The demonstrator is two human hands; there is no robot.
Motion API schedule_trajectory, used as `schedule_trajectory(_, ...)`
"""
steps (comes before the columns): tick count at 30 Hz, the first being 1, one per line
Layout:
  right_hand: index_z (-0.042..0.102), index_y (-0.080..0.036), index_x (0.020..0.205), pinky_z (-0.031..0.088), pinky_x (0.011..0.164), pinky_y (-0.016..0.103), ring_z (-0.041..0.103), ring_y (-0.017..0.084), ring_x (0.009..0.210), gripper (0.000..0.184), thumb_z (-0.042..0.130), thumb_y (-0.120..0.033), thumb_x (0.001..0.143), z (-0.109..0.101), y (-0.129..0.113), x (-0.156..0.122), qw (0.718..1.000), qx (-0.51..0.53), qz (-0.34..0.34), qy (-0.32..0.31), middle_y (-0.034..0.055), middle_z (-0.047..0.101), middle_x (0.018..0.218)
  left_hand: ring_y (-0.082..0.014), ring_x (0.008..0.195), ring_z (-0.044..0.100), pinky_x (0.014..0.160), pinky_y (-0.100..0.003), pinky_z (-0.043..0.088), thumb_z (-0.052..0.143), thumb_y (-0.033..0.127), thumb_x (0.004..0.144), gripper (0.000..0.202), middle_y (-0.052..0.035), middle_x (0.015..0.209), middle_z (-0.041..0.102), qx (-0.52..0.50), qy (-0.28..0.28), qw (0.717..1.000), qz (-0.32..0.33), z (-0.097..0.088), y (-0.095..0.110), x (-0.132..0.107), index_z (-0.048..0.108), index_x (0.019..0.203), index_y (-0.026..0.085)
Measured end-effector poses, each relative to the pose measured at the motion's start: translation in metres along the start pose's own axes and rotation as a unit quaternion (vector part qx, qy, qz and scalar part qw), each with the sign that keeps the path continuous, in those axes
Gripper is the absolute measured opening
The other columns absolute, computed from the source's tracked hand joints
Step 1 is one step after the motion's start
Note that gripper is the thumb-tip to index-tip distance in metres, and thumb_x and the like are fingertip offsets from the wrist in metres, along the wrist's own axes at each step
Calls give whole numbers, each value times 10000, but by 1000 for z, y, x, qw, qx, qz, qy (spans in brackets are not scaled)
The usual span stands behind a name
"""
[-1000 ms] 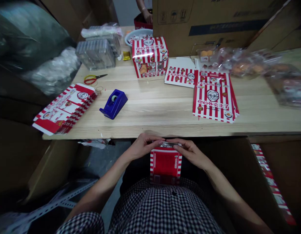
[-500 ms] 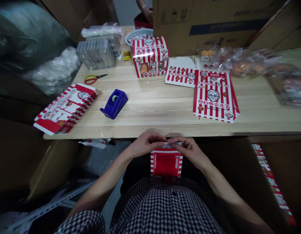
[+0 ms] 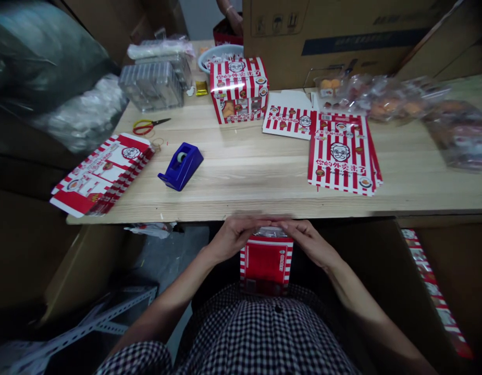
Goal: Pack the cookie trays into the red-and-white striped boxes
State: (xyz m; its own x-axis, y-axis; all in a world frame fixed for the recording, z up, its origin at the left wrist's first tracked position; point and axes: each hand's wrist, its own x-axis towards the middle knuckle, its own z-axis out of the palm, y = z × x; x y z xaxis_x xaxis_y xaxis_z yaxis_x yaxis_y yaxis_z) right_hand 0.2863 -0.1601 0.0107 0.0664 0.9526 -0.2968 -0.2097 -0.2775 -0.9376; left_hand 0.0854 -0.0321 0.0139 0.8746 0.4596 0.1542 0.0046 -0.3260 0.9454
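In front of my lap hangs a red printed cardboard box with red-and-white striped sides, below the table's front edge. My left hand has its fingers bent over the box's top edge from the left. From the right, my right hand grips the same edge, its fingertips almost meeting those of the left. Between the thumbs shows a shiny, clear strip at the top of the box. The far fingers are smeared by motion, and the box's far side is hidden.
On the wooden table lie a blue tape dispenser, scissors, flat striped cartons and more cartons. Behind stand a filled striped box, clear plastic trays and bagged food. A co-worker's hand shows beyond.
My fingers have shifted from pinching the top of the box to lying across its upper edge. More of the clear strip shows. The view has moved slightly.
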Motion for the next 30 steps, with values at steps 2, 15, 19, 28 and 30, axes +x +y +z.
schedule_trajectory(2,774,-334,1082,444,1078,480,687,233,1097,264,667,-492,900,0,-3,-1,1000,17,21,-9,26,781,1090,-208,1305,580,1124,-433,444,531,212,986,344,-53,1381,631,-17,-35,999,-7,-5,4,1,665,1288,309)
schedule_trajectory(15,769,-273,1083,533,944,468,739,228,928,299,762,-405,815,-11,-15,3,992,-21,107,-68,44,794,1055,-158,865,702,785,-287,545,653,356,913,290,-59,1039,784,-87,-132,971,-181,-24,0,7,740,1160,231)
schedule_trajectory(19,783,-287,1035,545,927,485,744,221,873,263,773,-408,802,-17,-18,11,992,-42,89,-83,26,802,1016,-154,827,694,739,-264,531,588,357,952,294,-58,1006,790,-29,-141,980,-141,-24,9,12,743,1169,234)
schedule_trajectory(28,779,-313,1050,540,953,516,748,230,898,240,758,-403,829,-14,-11,9,993,-26,84,-76,28,799,1034,-143,781,699,701,-237,504,563,323,959,280,-58,950,798,23,-162,981,-107,-32,13,20,768,1109,205)
schedule_trajectory(30,783,-311,1042,539,953,525,751,233,882,234,766,-391,823,-15,-12,9,992,-29,92,-79,32,801,1022,-143,778,698,699,-237,500,566,318,957,274,-56,944,798,29,-175,979,-105,-34,14,22,771,1102,207)
